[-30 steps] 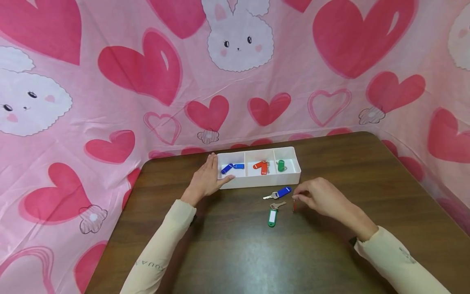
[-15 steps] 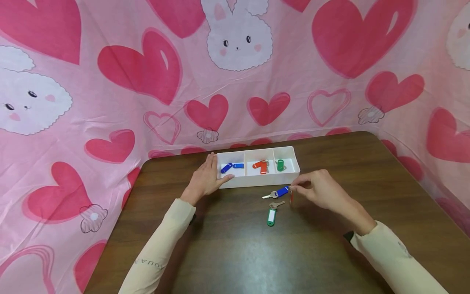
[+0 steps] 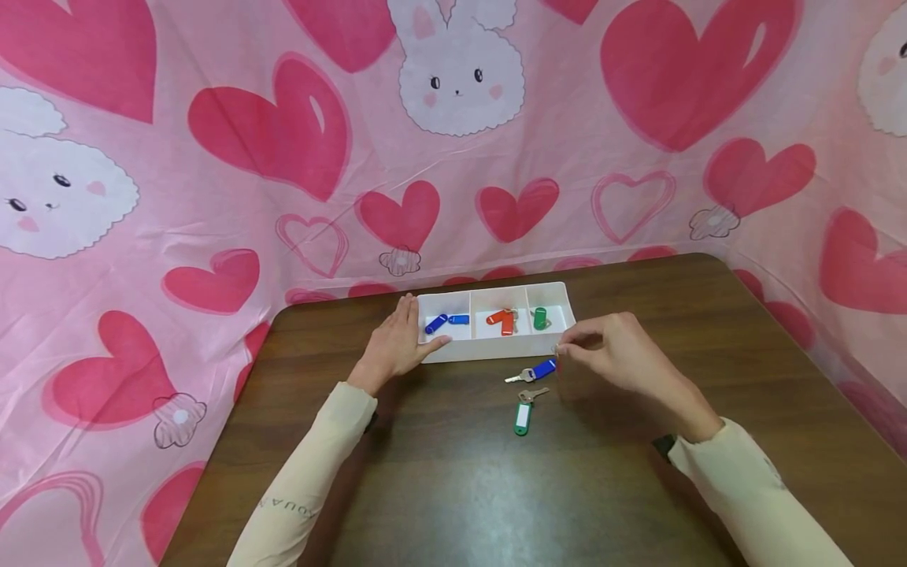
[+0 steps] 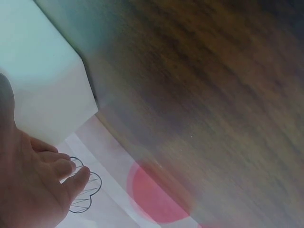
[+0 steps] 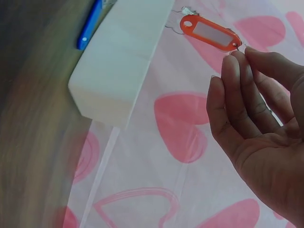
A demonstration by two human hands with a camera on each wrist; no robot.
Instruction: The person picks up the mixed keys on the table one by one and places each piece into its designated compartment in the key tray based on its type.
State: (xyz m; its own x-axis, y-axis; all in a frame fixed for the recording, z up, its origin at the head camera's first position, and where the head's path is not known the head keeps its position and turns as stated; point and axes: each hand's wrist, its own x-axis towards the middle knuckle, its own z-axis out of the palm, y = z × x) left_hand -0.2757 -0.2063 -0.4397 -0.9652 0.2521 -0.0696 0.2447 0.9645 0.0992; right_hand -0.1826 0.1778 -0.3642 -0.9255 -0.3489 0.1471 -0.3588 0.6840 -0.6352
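Note:
My right hand (image 3: 623,354) pinches an orange-red key tag (image 5: 211,34) at one end between thumb and fingertips. The tag hangs just in front of the white divided box (image 3: 496,349), near its right end. My left hand (image 3: 394,340) rests against the box's left end, fingers straight along the side and thumb at the front wall. Inside the box, blue key tags (image 3: 459,320) lie in the left compartment, orange-red tags (image 3: 507,323) in the middle one and a green tag (image 3: 541,318) in the right one.
On the brown table (image 3: 453,488), in front of the box, lie a key with a blue tag (image 3: 544,368) and a key with a green tag (image 3: 522,419). A pink heart-patterned cloth (image 3: 453,165) hangs behind and beside the table.
My right hand has moved left and away from me, carrying the orange-red key tag closer to the box. The left hand stays in place on the box.

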